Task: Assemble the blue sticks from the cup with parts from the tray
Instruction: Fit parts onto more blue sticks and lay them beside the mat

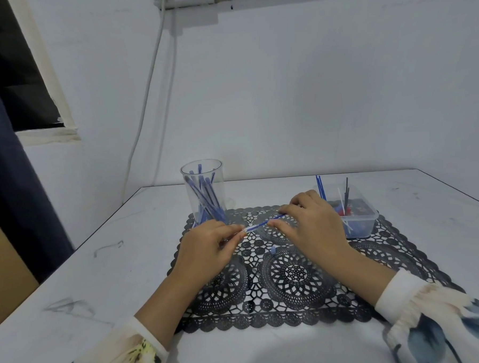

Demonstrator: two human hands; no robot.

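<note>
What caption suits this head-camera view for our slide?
Left hand and right hand hold a blue stick over a black lace mat, between clear cup and parts tray.

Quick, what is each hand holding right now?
Left hand: closed, pinching the left end of a thin blue plastic stick.
Right hand: closed, pinching the same stick's right end.

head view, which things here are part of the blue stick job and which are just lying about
In the job: blue stick pinched by left hand and right hand; cup of blue sticks; tray of parts; small blue piece, probably.
Lying about: black lace mat; white cable on the wall; dark curtain.
</note>
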